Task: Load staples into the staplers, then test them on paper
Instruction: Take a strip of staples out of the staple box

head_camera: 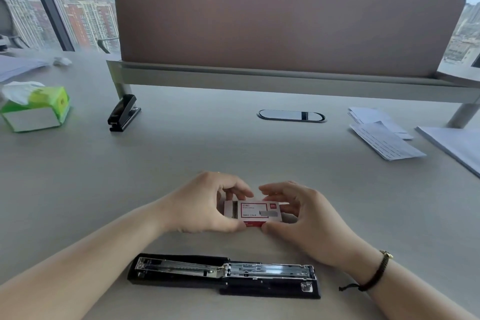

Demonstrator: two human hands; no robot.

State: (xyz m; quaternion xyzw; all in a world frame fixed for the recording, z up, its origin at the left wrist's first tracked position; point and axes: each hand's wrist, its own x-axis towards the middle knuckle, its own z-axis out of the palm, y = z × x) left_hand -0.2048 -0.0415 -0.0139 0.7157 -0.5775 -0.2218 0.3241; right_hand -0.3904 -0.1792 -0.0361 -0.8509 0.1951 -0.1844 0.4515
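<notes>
A small red and white staple box (pixel 253 212) is held just above the desk between both hands, its inner tray slid a little out to the left. My left hand (pixel 205 205) grips its left end and my right hand (pixel 309 218) pinches its right end. Close to me lies a black stapler (pixel 224 274), folded fully open and flat with its metal staple channel facing up. A second black stapler (pixel 124 112) stands shut at the back left. Folded printed sheets of paper (pixel 384 138) lie at the right.
A green tissue box (pixel 36 108) sits at the far left. A brown desk divider (pixel 285 26) on a metal rail spans the back, with an oval cable port (pixel 291 115) in front of it. A white paper stack (pixel 457 145) lies at the right edge.
</notes>
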